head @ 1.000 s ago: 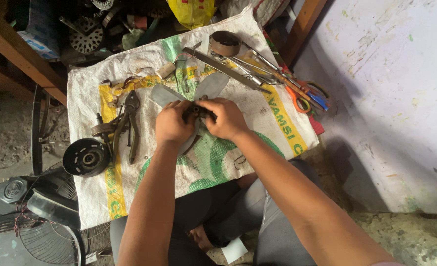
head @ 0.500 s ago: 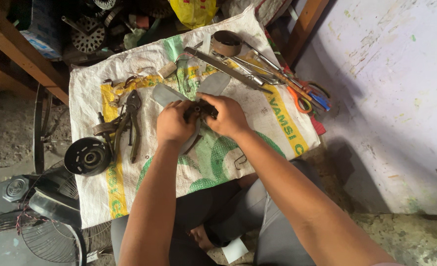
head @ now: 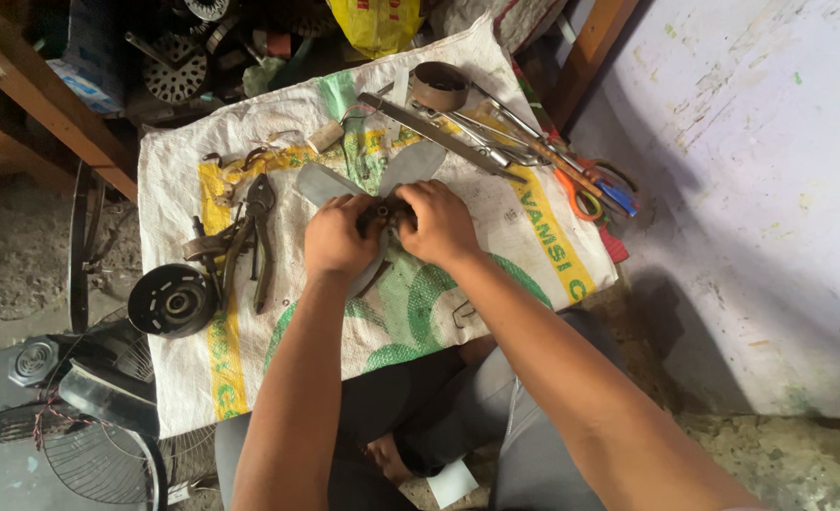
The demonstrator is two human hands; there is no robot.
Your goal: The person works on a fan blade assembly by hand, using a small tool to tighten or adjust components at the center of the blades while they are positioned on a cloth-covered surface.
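Together, the left hand (head: pixel 336 238) and right hand (head: pixel 441 223) clamp a fan blade's (head: pixel 323 182) dark hub (head: pixel 383 213) between them; pliers (head: pixel 261 237) lie left of the left hand, scissors (head: pixel 583 194) right of the right.

Both hands, the left hand (head: pixel 336 238) and the right hand (head: pixel 442 223), close on the dark hub of a grey fan blade (head: pixel 382 180), so no gap is left between them. Left of the left hand, pliers (head: pixel 261 237) and a black round housing (head: pixel 173 301) crowd the sack (head: pixel 382 322). Beyond the right hand lie a long metal bar (head: pixel 439 135), a tape roll (head: pixel 440 85) and orange-handled scissors (head: pixel 579 194). The sack nearer the person, under the forearms, lies bare.
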